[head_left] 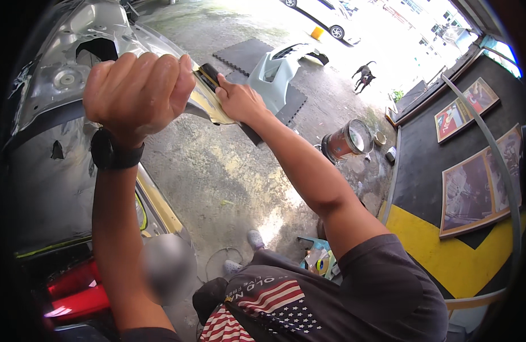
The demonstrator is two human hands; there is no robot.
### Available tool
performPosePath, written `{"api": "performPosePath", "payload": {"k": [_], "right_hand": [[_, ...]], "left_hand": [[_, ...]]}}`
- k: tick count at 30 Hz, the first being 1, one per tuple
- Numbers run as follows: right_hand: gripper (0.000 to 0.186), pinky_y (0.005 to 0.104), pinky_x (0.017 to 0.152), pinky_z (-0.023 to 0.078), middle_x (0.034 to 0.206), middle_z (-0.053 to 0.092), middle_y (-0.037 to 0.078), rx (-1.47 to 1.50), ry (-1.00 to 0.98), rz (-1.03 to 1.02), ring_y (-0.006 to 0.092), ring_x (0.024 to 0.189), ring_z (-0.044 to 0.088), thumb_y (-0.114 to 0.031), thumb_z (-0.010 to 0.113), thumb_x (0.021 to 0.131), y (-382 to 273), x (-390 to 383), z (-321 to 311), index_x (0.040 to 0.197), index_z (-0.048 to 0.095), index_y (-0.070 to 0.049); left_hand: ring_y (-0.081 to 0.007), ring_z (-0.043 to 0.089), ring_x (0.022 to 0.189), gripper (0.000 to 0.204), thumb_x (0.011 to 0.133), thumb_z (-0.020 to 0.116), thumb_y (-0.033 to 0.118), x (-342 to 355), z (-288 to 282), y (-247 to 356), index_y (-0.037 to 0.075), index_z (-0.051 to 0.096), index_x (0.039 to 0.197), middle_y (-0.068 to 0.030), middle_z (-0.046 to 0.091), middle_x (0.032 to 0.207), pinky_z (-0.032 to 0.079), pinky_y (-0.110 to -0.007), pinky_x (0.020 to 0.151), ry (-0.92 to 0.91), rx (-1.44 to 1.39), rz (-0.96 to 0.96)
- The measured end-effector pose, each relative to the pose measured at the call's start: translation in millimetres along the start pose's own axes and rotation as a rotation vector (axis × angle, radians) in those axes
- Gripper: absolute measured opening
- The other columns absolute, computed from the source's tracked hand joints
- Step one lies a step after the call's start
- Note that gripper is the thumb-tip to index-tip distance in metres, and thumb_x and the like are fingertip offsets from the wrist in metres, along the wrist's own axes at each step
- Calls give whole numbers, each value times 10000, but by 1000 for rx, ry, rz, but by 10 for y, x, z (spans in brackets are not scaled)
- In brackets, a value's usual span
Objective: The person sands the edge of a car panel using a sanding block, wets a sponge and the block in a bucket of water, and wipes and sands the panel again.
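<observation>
My left hand (pixel 140 94) is raised close to the camera in a fist, with a black watch (pixel 110 149) on its wrist. Whatever lies inside the curled fingers, if anything, is hidden. Beyond it, my right hand (pixel 240 101) grips a dark sanding block (pixel 209 75). The block lies against the pale yellow edge (pixel 209 105) of a car body (pixel 60 80) on the left. Bare, shiny metal shows on that body, and a red tail light (pixel 75 290) sits lower down. A blurred grey round shape (pixel 169 268) overlaps my left forearm.
A pale blue bumper (pixel 277 71) rests on black foam mats (pixel 246 52). To the right stand a bucket (pixel 347 141) and a small light blue stool (pixel 320 251) bearing items. A black dog (pixel 363 76) is farther off, near a white car (pixel 331 18). Framed pictures (pixel 467 111) line the right wall.
</observation>
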State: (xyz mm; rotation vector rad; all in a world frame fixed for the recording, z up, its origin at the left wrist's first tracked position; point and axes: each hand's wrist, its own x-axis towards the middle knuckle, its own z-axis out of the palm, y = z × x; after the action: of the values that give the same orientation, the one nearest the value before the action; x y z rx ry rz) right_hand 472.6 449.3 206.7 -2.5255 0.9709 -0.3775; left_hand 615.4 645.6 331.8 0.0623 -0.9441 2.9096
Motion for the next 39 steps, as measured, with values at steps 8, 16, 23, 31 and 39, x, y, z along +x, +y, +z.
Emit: {"api": "performPosePath", "payload": {"k": [8, 16, 23, 31, 39], "right_hand": [[585, 526, 1035, 526, 1179, 729, 328, 26, 81, -68, 505, 1148, 693, -426, 464, 1088, 85, -133, 55, 1610, 519, -169], [520, 510, 1031, 504, 1241, 714, 327, 45, 48, -21, 473, 1226, 676, -408, 532, 1030, 70, -31, 55, 1365, 679, -39], [495, 439, 993, 534, 1215, 738, 315, -156, 64, 7, 368, 1189, 733, -346, 564, 1058, 23, -47, 26, 1349, 690, 35], [563, 432, 1013, 530, 1279, 760, 221, 123, 26, 123, 292, 1184, 728, -414, 479, 1093, 25, -285, 29, 1577, 577, -143], [428, 447, 940, 536, 1104, 784, 221, 24, 90, -39, 287, 1006, 710, -255, 471, 1111, 25, -192, 76, 1304, 694, 55]], "left_hand": [[-92, 535, 497, 292, 768, 767, 131, -60, 30, 105, 172, 575, 553, 20, 584, 523, 392, -318, 605, -202, 122, 104], [-92, 533, 492, 291, 763, 768, 131, -44, 59, 269, 174, 575, 550, 22, 583, 519, 389, -319, 600, -482, 225, 224], [-91, 531, 488, 291, 758, 769, 131, -44, 81, 337, 176, 574, 547, 23, 582, 515, 386, -320, 595, -586, 269, 261], [-91, 528, 483, 291, 753, 770, 131, -76, 251, 522, 178, 574, 544, 25, 581, 510, 383, -320, 590, -688, 309, 346], [-97, 501, 475, 338, 753, 788, 115, -132, 374, 638, 185, 539, 536, 15, 567, 509, 355, -327, 576, -69, 1884, 2817]]}}
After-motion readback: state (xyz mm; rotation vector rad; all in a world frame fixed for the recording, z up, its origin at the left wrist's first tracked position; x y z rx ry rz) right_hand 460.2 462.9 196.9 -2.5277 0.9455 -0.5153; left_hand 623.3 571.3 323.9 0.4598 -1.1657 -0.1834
